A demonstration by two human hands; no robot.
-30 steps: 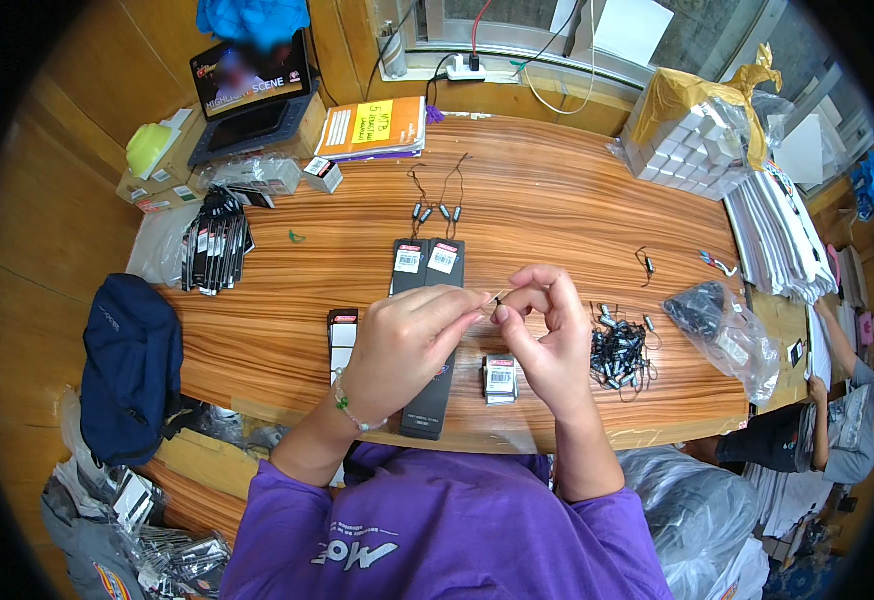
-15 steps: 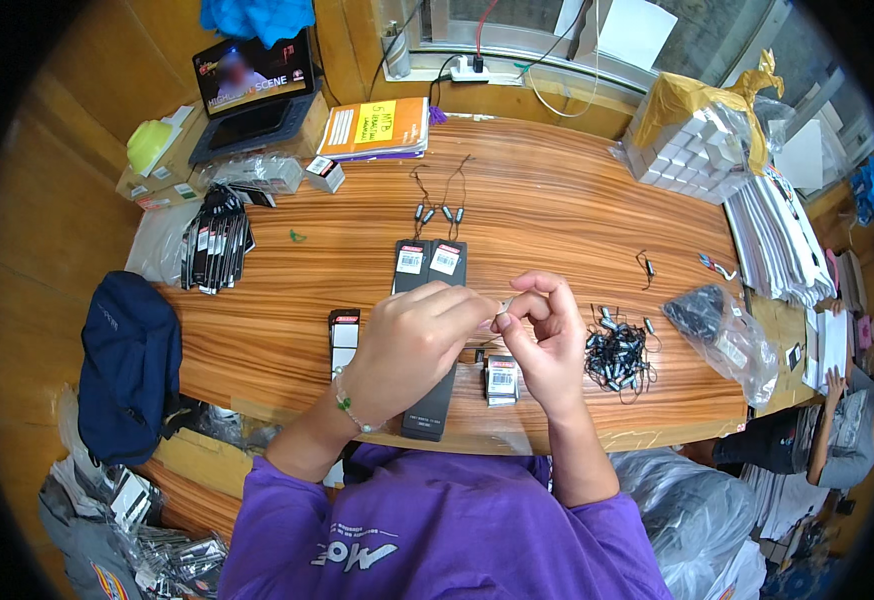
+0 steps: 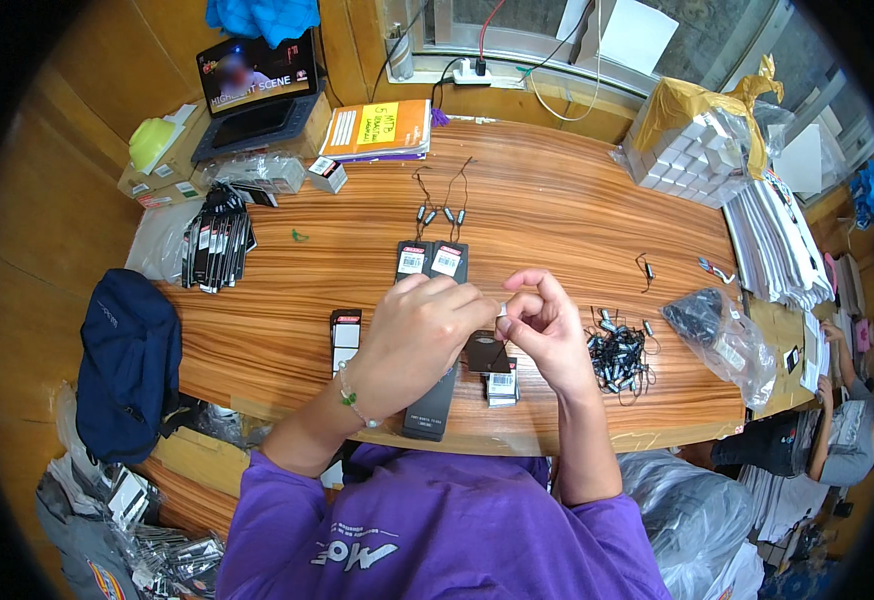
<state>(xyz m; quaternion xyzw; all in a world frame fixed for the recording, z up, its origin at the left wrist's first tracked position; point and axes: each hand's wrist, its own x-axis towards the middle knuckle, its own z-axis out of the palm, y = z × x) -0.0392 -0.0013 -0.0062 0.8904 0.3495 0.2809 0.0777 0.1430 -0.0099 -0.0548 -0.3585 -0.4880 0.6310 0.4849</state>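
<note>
My left hand [image 3: 422,325] and my right hand [image 3: 555,330] meet above the table, fingertips nearly touching. A tiny whitish piece shows between them. The right thumb and index finger pinch near a thin dark cord, and a small dark card tag [image 3: 487,352] hangs below the fingertips. My left fingertips are closed, and what they hold is hidden. Under the hands lie long black tags [image 3: 427,410] with white-and-red labels, their cords stretched toward the back. A short stack of labelled tags [image 3: 502,388] sits below the right hand, and another labelled stack [image 3: 345,335] beside the left wrist.
A tangled pile of black cords with silvery ends [image 3: 619,352] lies right of my right hand, near a plastic bag [image 3: 732,345]. Fanned black tags [image 3: 219,245], a laptop [image 3: 257,90] and an orange notebook [image 3: 377,128] are at left and back. Another person [image 3: 847,430] is at far right.
The dark card tag now shows flat below the fingertips, over the top of the tag stack; before, it was barely visible. Both hands stay close together in nearly the same place.
</note>
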